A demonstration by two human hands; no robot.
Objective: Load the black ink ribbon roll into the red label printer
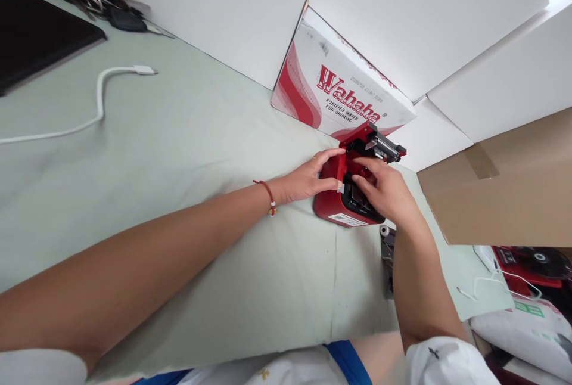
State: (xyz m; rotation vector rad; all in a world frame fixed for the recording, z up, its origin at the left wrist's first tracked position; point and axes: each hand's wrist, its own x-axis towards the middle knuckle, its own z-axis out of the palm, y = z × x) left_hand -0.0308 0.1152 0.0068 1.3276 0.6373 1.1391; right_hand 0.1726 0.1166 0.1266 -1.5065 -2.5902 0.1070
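Note:
A small red and black machine, which looks like a label printer, stands on the cloth-covered table with its lid raised. My left hand grips its left side, thumb and fingers on the red rim. A small pale tab shows at the thumb tip. My right hand reaches into the opened compartment, fingers bent inward. Whatever its fingertips hold is hidden inside the housing. A white label is stuck on the machine's near face. Beside my right forearm lies a dark part with a white roller end, partly covered.
Behind the machine stands a Wahaha water carton against white boxes. A cardboard box is at the right. A white cable, scissors and a black flat object lie at the left.

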